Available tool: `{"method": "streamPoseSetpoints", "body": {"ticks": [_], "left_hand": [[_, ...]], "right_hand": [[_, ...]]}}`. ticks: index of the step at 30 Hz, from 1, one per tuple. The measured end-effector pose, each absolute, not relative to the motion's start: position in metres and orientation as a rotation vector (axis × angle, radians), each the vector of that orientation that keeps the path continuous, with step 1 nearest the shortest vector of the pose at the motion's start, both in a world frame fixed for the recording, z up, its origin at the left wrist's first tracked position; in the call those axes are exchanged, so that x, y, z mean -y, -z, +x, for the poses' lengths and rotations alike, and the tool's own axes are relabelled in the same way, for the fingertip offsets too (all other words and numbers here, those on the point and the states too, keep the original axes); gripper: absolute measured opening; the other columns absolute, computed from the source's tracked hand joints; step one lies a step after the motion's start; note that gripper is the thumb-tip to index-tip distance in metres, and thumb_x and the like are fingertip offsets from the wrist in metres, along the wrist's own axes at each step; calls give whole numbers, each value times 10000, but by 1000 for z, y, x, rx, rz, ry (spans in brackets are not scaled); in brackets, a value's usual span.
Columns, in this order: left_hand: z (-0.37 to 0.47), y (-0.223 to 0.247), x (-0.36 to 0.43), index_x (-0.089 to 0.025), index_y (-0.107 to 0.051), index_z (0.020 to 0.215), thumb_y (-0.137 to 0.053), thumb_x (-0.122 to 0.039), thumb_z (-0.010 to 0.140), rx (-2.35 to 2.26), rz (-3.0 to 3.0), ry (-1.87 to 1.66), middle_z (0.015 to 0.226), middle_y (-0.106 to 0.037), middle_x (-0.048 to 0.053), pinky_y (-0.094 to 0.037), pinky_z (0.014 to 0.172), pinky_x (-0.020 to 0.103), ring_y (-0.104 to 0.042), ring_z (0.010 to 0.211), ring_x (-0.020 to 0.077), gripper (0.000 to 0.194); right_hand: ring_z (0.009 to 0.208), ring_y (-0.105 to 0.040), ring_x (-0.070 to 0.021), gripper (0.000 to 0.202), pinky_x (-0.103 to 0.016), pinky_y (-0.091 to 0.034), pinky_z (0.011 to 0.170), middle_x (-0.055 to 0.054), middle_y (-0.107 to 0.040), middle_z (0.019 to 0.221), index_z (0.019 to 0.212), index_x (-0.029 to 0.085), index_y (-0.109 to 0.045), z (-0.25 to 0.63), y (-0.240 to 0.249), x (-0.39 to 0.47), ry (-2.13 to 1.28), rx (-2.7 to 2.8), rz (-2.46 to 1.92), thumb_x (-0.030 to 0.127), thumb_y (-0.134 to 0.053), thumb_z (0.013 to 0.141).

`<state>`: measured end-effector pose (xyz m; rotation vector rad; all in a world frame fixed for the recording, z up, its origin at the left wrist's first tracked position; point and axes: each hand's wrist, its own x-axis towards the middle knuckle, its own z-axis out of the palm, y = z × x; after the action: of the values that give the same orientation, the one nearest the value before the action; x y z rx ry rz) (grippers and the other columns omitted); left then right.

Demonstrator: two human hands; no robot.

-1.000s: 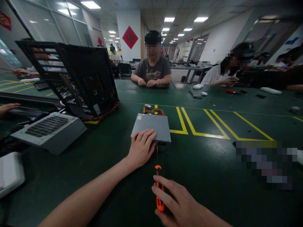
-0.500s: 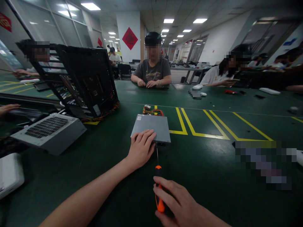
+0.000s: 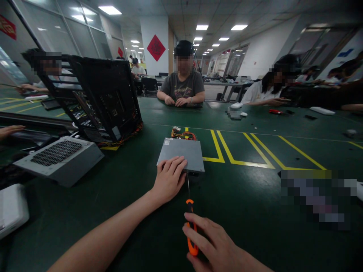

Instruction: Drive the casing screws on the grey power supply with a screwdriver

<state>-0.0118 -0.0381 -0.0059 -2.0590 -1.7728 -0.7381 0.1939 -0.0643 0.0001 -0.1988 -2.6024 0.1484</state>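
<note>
A grey metal computer power supply [image 3: 185,147] lies on the green table in front of me, with a bundle of coloured cables [image 3: 181,133] at its far side. My left hand [image 3: 170,173] holds it, fingers laid on its top and thumb at its near side. My right hand [image 3: 211,238] has its fingers closed round the orange and black handle of a screwdriver [image 3: 190,206]. The thin shaft points away from me, and its tip meets the near face of the power supply beside my left thumb. The exact contact point is hidden.
On the left stand an open black computer case [image 3: 104,98] and a second grey power supply [image 3: 65,158]. A white object [image 3: 13,209] lies at the left edge. Yellow tape lines [image 3: 246,163] mark the table. A person [image 3: 181,85] sits opposite; others sit on both sides.
The screwdriver handle has turned slightly in my right hand, and those fingers have shifted a little. My left hand and the power supply stay in place.
</note>
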Motion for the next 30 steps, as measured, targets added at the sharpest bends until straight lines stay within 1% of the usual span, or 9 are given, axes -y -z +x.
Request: {"method": "streamPoseSetpoints", "body": {"ticks": [4, 7, 9, 12, 16, 22, 24, 27, 30], "left_hand": [[-11, 7, 38, -208, -448, 1199, -433, -267, 850, 1764, -2053, 748, 1263, -484, 61, -269, 907, 389, -415, 1153, 214, 355], [-11, 8, 37, -208, -451, 1194, -429, -259, 852, 1768, -2051, 752, 1266, -481, 54, -264, 910, 391, -413, 1155, 209, 346], [-11, 8, 37, -208, -445, 1198, -423, -259, 855, 1765, -2050, 749, 1268, -481, 47, -264, 910, 387, -410, 1157, 204, 348], [-12, 8, 37, -203, -448, 1195, -429, -264, 852, 1754, -2042, 741, 1265, -483, 49, -271, 907, 380, -414, 1154, 204, 348], [-12, 6, 38, -200, -454, 1190, -432, -269, 851, 1748, -2040, 736, 1257, -492, 54, -274, 906, 376, -420, 1150, 205, 346], [-12, 5, 39, -201, -445, 1198, -402, -275, 866, 1763, -2059, 749, 1269, -480, 54, -266, 905, 381, -408, 1160, 205, 344], [-12, 5, 39, -201, -445, 1198, -401, -275, 866, 1763, -2063, 749, 1268, -481, 54, -266, 906, 382, -409, 1160, 205, 342], [-12, 6, 39, -200, -446, 1198, -407, -279, 864, 1759, -2070, 762, 1270, -478, 56, -261, 910, 389, -407, 1159, 209, 345], [-12, 6, 38, -200, -446, 1201, -415, -276, 860, 1757, -2072, 775, 1269, -478, 63, -263, 906, 392, -407, 1156, 215, 351]], "right_hand": [[903, -614, -169, 300, -258, -515, 707, -152, -629, 1043, 1078, 138, -525, 189, 0, 65, -85, 2578, -181, 317, -412, 864], [883, -619, -156, 281, -259, -505, 739, -158, -637, 1027, 1001, 118, -525, 190, 5, 64, -103, 2514, -169, 341, -438, 855], [921, -607, -158, 291, -259, -494, 778, -163, -633, 1035, 993, 109, -508, 192, 7, 63, -131, 2491, -178, 354, -461, 842], [985, -580, -169, 339, -245, -488, 797, -163, -610, 1080, 1059, 103, -493, 194, 3, 64, -158, 2541, -207, 348, -484, 824], [963, -590, -172, 336, -241, -500, 765, -149, -600, 1100, 1124, 141, -503, 193, -5, 65, -104, 2627, -196, 289, -480, 824], [844, -624, -150, 257, -259, -504, 745, -153, -630, 1050, 987, 121, -529, 191, 6, 65, -135, 2508, -178, 322, -458, 844], [887, -615, -153, 277, -253, -500, 765, -147, -625, 1064, 1006, 124, -521, 192, 7, 64, -164, 2519, -199, 339, -450, 845], [953, -596, -165, 354, -243, -506, 756, -140, -608, 1096, 1120, 136, -493, 193, 2, 63, -151, 2583, -201, 350, -438, 844], [946, -600, -168, 347, -238, -512, 728, -144, -607, 1092, 1146, 156, -496, 192, -1, 64, -120, 2620, -186, 322, -422, 850]]}}
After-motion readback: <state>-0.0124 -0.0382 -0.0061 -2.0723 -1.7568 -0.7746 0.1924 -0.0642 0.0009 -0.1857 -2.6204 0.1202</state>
